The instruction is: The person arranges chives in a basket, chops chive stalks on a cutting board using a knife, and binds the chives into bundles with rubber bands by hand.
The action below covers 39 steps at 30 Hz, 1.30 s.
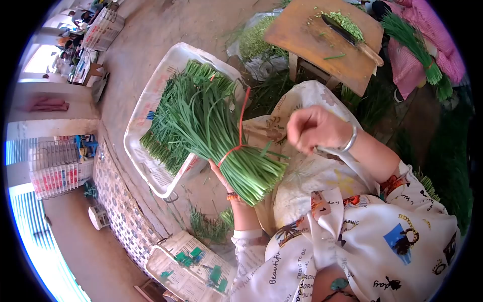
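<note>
A large bundle of long green stalks [209, 118] lies across my left hand [216, 170], which grips it from below; most of those fingers are hidden under the stalks. A red tie [232, 149] goes around the bundle near its pale cut ends, and one loose end sticks up. To the right of the bundle, my right hand [314, 130] is raised with its fingers curled together, apart from the stalks. Whether it holds anything cannot be made out. Behind the bundle, a white crate [135, 132] contains more green bundles.
A low wooden table [294, 25] at the upper right bears a knife [344, 32] and chopped green bits. Beside it, a person in pink [453, 43] has another green bundle. A bag of trimmings [256, 45] lies near the table. A white crate [173, 272] sits at lower left.
</note>
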Motion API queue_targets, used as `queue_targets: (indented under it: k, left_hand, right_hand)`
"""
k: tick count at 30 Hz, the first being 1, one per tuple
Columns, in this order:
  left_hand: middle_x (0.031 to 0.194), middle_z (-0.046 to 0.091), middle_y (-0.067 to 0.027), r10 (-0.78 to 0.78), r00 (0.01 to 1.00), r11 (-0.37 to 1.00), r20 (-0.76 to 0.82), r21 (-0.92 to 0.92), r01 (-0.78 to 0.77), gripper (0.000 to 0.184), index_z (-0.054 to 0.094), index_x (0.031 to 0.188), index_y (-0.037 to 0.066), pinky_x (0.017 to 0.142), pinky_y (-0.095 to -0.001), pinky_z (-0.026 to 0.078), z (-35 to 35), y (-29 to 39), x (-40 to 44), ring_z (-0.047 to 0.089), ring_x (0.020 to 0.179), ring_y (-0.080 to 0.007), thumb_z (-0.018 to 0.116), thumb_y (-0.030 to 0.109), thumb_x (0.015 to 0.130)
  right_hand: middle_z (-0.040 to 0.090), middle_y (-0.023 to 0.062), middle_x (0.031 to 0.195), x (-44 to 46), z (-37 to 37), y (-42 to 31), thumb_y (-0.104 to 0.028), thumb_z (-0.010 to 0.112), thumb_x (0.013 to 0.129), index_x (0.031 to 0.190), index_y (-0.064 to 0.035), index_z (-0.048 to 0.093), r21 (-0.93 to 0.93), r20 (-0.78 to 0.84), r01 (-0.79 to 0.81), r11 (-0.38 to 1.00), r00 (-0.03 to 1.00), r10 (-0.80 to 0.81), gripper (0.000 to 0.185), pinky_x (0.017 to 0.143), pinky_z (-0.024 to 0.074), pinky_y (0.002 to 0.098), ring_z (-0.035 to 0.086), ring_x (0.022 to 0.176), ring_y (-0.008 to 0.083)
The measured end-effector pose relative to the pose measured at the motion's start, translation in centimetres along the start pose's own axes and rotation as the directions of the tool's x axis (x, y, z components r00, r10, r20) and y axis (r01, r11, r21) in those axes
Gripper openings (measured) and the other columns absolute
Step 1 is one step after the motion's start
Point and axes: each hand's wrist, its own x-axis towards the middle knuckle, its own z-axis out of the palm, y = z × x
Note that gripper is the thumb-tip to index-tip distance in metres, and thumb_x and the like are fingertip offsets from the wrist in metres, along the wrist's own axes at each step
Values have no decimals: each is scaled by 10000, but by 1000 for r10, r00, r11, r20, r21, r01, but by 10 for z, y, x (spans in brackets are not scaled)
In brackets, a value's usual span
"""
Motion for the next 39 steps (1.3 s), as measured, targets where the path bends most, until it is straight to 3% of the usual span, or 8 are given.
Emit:
queue_targets:
  k: [3,5,6,9,20,33,35,39]
  left_hand:
    - [1042,540,-128,40,997,997,-69,74,-35,672,428,1169,54,749,-393,483,-11,-2,6,552,871,-264,348,598,782]
    - [1064,528,-131,83,996,987,-18,138,-79,671,417,1181,55,763,-397,477,-25,-2,4,546,889,-266,346,592,785]
    - [1090,514,-128,80,996,995,-49,57,-77,674,404,1197,56,775,-401,472,-9,-6,3,537,917,-265,350,588,786]
    - [1105,508,-122,83,995,974,-64,215,-67,678,394,1207,58,788,-402,467,-18,-10,3,528,939,-263,351,587,785]
    - [1103,515,-126,178,964,972,-200,187,-141,671,403,1197,45,795,-402,469,-60,1,3,536,938,-272,466,548,757]
    - [1030,555,-154,-3,993,986,-115,166,22,597,451,1142,25,777,-411,483,-3,20,-1,568,894,-274,453,507,788]
    - [1075,532,-156,-97,995,985,32,146,92,546,430,1155,19,798,-409,469,12,45,-6,555,924,-278,473,437,807]
    - [1043,551,-146,22,994,952,-106,307,12,469,449,1130,24,770,-402,487,-3,77,-11,574,885,-270,508,359,806]
  right_hand:
    - [561,32,723,0,-21,6,-140,519,827,830,-26,526,-241,-399,-93,966,917,-11,115,582,443,199,535,637,78]
    - [582,56,800,3,-33,27,-248,505,845,919,-22,525,-385,-394,-220,896,917,56,239,633,460,237,548,698,104]
    - [585,62,838,11,-25,56,-295,494,848,981,-10,513,-761,-252,-165,627,966,-52,315,691,455,263,557,747,131]
    - [585,129,873,29,-10,79,-372,461,851,978,19,528,-707,-258,-301,640,952,163,416,702,431,300,559,788,198]
    - [540,166,630,41,11,78,-181,496,812,732,-21,410,-992,-73,-56,111,985,-155,199,512,414,439,538,600,359]
    - [538,160,623,-12,22,28,-153,533,791,746,-10,502,-900,-177,-126,418,980,-87,153,521,411,366,530,572,327]
    - [517,131,593,-25,11,16,-148,533,790,773,-16,524,-882,-209,-163,442,976,-56,133,501,395,332,519,522,267]
    - [502,9,575,-54,-16,-20,-110,543,787,739,-6,530,-757,-209,-295,583,955,212,115,464,367,236,464,522,63]
